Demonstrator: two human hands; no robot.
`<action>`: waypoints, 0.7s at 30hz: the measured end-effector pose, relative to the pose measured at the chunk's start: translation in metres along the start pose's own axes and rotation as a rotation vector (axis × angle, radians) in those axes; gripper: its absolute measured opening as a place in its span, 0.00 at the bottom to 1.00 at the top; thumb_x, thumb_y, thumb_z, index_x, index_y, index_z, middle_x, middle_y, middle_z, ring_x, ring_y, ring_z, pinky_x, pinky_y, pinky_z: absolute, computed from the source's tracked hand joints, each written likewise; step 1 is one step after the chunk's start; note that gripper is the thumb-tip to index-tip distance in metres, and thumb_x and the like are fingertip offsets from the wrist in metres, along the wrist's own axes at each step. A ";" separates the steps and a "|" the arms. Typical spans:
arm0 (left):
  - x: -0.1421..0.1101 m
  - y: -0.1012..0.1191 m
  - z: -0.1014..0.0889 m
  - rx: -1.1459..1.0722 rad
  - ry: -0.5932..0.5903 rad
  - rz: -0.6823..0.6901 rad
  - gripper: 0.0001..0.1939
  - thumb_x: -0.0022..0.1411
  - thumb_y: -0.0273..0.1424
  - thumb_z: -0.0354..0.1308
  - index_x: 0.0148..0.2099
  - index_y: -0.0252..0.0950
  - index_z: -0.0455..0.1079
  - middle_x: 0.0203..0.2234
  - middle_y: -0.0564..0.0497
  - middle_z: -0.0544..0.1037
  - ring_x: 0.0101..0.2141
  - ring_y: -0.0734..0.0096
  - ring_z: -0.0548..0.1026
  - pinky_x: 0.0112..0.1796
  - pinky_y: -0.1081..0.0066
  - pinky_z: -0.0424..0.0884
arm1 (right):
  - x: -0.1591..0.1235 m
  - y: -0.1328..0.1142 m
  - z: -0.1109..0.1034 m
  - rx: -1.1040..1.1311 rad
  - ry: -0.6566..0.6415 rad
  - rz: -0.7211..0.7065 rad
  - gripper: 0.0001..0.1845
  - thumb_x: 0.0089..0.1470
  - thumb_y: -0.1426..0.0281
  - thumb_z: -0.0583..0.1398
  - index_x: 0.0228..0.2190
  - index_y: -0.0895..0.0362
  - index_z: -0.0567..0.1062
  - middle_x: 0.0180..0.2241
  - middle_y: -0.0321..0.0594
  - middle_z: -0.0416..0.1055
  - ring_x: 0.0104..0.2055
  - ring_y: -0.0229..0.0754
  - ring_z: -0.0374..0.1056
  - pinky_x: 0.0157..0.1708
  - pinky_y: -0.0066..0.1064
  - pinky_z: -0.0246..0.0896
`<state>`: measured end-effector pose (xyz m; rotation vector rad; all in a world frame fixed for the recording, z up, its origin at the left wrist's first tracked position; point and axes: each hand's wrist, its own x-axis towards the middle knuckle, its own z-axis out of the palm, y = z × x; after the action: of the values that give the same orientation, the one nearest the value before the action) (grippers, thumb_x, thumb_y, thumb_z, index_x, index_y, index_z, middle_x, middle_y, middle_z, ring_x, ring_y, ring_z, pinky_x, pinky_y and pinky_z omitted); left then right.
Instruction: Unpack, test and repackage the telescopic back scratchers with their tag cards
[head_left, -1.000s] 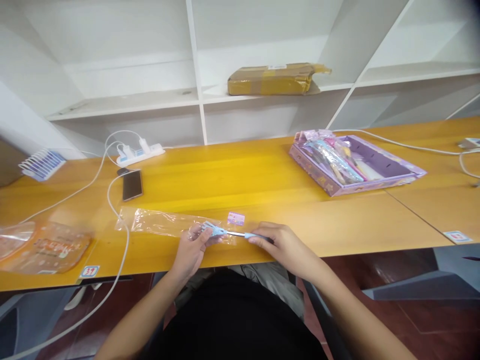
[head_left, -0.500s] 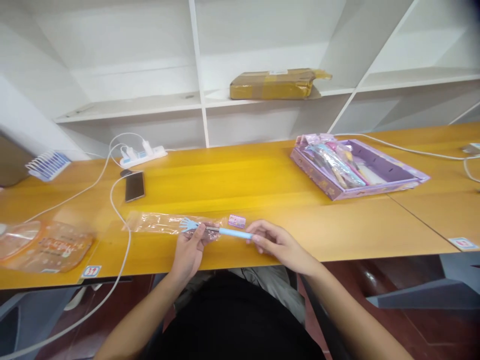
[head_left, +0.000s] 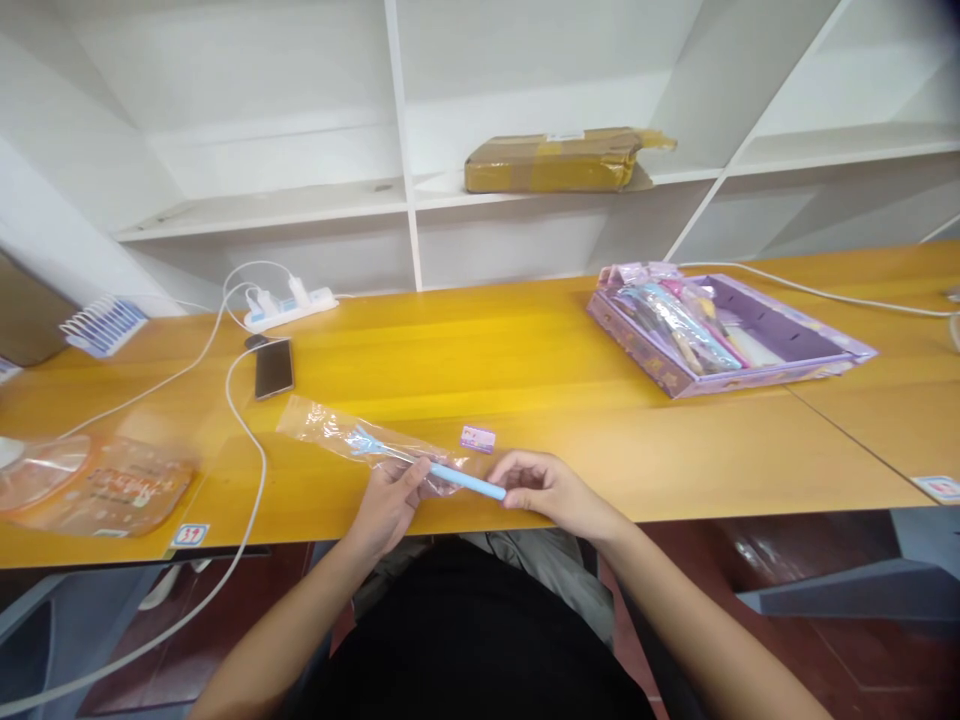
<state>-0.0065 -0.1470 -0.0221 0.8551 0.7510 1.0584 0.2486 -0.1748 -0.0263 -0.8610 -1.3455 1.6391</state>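
My left hand [head_left: 390,500] pinches the open end of a long clear plastic sleeve [head_left: 341,432] that lies on the yellow desk [head_left: 540,370], slanting up to the left. My right hand [head_left: 544,490] grips the handle end of a light blue stick [head_left: 457,481] with a small hand-shaped head [head_left: 360,441]. The head and part of the shaft are inside the sleeve. A small purple sticker [head_left: 478,438] lies on the desk just beyond my hands.
A phone [head_left: 273,367] on a white cable and a power strip [head_left: 289,306] sit at the back left. An orange clear pouch [head_left: 97,488] lies at the left edge. A purple box [head_left: 765,345] of packaged items is at the right. A brown parcel [head_left: 559,160] rests on the shelf.
The blue stick has slid further into the sleeve, its head moving left. The sleeve has swung from lying level to slanting up to the left.
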 end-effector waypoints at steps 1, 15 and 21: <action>-0.001 -0.001 -0.001 0.031 -0.044 -0.017 0.19 0.58 0.44 0.77 0.37 0.31 0.83 0.33 0.43 0.87 0.32 0.61 0.85 0.38 0.62 0.84 | 0.002 0.001 0.005 -0.007 0.020 -0.003 0.18 0.52 0.60 0.76 0.38 0.55 0.79 0.33 0.34 0.75 0.34 0.35 0.70 0.37 0.28 0.65; -0.003 0.001 -0.003 0.449 -0.308 -0.021 0.17 0.71 0.43 0.64 0.48 0.35 0.82 0.44 0.44 0.85 0.48 0.56 0.82 0.52 0.61 0.76 | 0.011 0.014 0.046 -0.447 0.148 -0.218 0.14 0.64 0.61 0.68 0.46 0.52 0.73 0.36 0.35 0.71 0.34 0.38 0.67 0.34 0.30 0.64; -0.001 -0.004 -0.002 0.222 -0.266 -0.033 0.16 0.70 0.43 0.65 0.48 0.34 0.77 0.37 0.46 0.81 0.37 0.63 0.80 0.42 0.64 0.77 | 0.004 0.009 0.031 -0.370 -0.050 -0.256 0.37 0.61 0.66 0.71 0.63 0.46 0.59 0.50 0.41 0.68 0.41 0.39 0.71 0.38 0.32 0.75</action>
<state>-0.0069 -0.1485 -0.0264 1.1445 0.6616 0.8202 0.2176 -0.1850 -0.0295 -0.8201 -1.7495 1.2425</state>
